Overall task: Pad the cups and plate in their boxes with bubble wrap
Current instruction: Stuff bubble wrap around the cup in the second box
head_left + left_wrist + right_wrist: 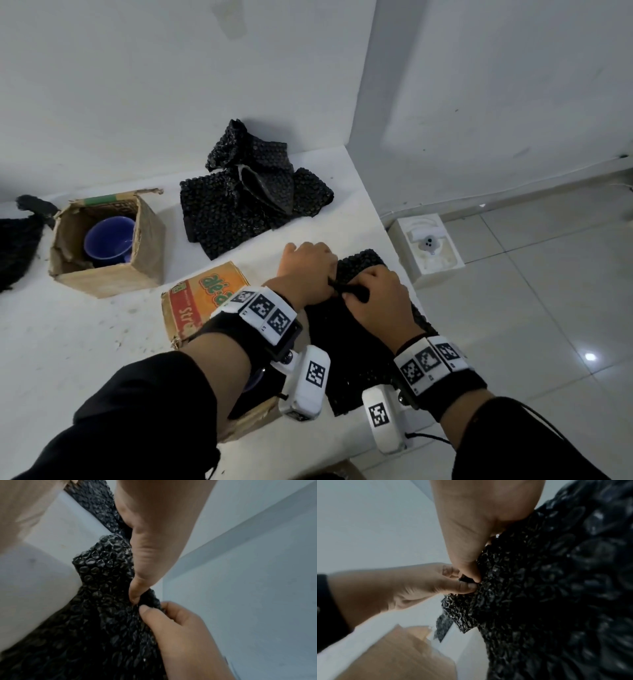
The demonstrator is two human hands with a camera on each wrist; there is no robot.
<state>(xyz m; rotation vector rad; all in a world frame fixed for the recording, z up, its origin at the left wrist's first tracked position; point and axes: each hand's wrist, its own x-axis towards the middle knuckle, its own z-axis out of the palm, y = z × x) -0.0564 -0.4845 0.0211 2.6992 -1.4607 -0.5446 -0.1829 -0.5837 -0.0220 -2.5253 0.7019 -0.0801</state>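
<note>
Both hands, left (305, 270) and right (375, 298), pinch one edge of the black wrap (359, 359) lying on the surface (85, 342) beside the box (202, 301) (light, limp, probably best gripped at its edges).

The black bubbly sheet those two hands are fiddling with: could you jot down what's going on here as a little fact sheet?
held item: black bubble wrap sheet, lying on the white table near its right edge
left hand: pinches the sheet's fold
right hand: pinches the same fold, right beside the left
nearest box: orange printed box, contents hidden by the arm
other box: open cardboard box holding a blue cup, no wrap visible around it
spare wrap: black bubble wrap pile by the wall
</note>
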